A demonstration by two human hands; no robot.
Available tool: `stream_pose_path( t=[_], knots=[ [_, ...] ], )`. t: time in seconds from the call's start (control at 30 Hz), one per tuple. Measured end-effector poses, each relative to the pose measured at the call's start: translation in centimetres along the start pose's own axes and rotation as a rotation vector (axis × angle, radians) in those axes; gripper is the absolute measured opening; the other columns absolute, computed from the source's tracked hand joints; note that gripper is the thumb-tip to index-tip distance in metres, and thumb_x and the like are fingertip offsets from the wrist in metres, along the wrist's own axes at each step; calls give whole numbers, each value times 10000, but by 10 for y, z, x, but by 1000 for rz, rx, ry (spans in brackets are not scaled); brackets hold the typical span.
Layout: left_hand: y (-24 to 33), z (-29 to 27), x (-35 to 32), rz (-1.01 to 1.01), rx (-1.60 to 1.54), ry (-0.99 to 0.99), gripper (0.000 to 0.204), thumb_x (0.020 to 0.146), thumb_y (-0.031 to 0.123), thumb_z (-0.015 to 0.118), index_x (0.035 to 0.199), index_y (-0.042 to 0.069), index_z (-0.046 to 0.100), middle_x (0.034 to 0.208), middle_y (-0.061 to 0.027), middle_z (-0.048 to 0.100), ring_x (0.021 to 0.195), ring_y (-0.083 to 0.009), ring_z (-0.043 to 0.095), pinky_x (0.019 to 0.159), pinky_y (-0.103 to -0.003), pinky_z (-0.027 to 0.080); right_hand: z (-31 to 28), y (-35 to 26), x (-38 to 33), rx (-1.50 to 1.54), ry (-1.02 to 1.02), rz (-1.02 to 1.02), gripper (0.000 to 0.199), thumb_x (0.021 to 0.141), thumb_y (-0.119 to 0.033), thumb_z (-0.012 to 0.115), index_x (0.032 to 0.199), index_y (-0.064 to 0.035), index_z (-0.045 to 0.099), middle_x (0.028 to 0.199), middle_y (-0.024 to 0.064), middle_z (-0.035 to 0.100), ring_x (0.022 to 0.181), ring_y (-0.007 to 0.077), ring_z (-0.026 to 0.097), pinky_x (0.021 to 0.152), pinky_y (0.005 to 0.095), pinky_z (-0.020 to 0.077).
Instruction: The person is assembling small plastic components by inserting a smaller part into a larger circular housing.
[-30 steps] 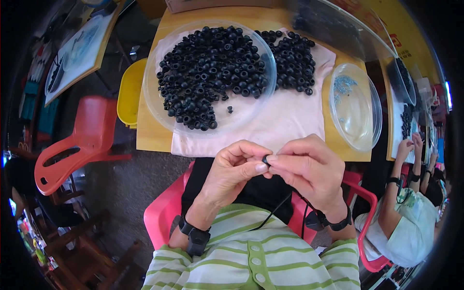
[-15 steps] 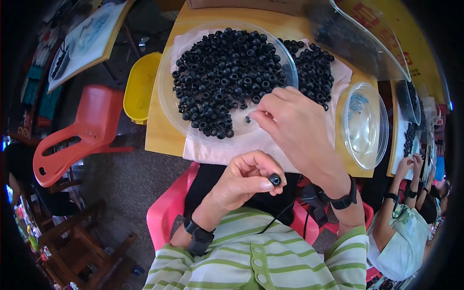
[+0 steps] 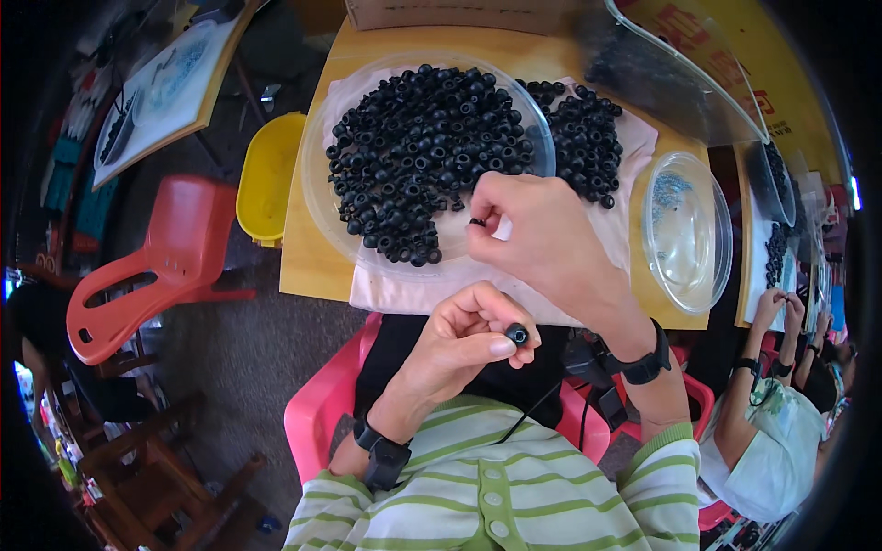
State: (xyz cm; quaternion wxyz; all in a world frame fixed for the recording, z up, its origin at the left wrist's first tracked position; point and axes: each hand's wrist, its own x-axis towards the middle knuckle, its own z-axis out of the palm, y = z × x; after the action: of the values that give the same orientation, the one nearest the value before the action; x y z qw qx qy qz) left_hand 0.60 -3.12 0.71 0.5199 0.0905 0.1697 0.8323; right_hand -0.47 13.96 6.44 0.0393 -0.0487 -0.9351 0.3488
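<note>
Left hand (image 3: 464, 335) curled, low in the view over the lap, pinching one small black bead (image 3: 517, 333) between thumb and forefinger; a thin dark cord (image 3: 537, 410) runs down from that bead toward the striped shirt (image 3: 496, 496) (cord hard to trace, probably threaded through the bead); right hand (image 3: 542, 243) reaches forward over the near edge of the clear plastic dish (image 3: 322, 197), fingertips closed on another black bead (image 3: 478, 221), just beside the heap; the dish holds a big pile of black ring beads (image 3: 418, 156) and sits on a pale cloth (image 3: 404, 294) spread on the wooden surface (image 3: 308, 266); a second loose pile of the same beads (image 3: 583, 138) lies on the cloth right of the dish, touching its rim; further right a smaller clear round bowl (image 3: 689, 230) with a few bluish bits at its far side; a bent clear plastic sheet (image 3: 680, 83) stands behind it; black wristbands on both wrists; pink plastic chair (image 3: 317, 427) under the person; red plastic chair (image 3: 152, 275) and yellow stool (image 3: 266, 174) to the left of the surface, well apart from the hands; another person in a light shirt (image 3: 781, 441) at the right edge, hands together at their own work.
</note>
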Motion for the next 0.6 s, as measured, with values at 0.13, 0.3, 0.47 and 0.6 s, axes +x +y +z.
stream_pose_path(
  t=[0.13, 0.3, 0.47, 0.6],
  knots=[
    [3, 8, -1, 39, 45, 71, 188, 883, 64, 700, 1030, 12, 596, 1000, -177, 682, 863, -194, 685, 786, -300, 562, -33, -3, -34, 382, 20, 202, 122, 784, -69, 703, 875, -12, 646, 739, 52, 650, 722, 105, 639, 610, 248, 508],
    [-1, 19, 11, 47, 106, 94, 162, 897, 45, 681, 1032, 14, 597, 1032, -176, 687, 892, -203, 693, 796, -307, 564, -57, -7, -85, 759, 52, 334, 160, 882, -95, 708, 994, 0, 645, 907, 1, 647, 784, 40, 604, 626, 192, 491],
    [-12, 34, 22, 26, 157, 102, 180, 881, 49, 708, 1026, 15, 607, 1019, -140, 696, 892, -193, 691, 805, -303, 564, -56, -4, -111, 948, 186, 74, 116, 927, -65, 677, 1015, 10, 667, 951, 41, 641, 799, 85, 656, 650, 197, 500],
    [-17, 39, 23, 16, 177, 89, 208, 863, 53, 730, 1030, 17, 610, 996, -120, 700, 884, -185, 689, 811, -304, 563, -53, 3, -118, 919, 230, 12, 94, 921, -47, 681, 987, 20, 679, 959, 57, 628, 789, 99, 665, 646, 199, 501]
  ],
)
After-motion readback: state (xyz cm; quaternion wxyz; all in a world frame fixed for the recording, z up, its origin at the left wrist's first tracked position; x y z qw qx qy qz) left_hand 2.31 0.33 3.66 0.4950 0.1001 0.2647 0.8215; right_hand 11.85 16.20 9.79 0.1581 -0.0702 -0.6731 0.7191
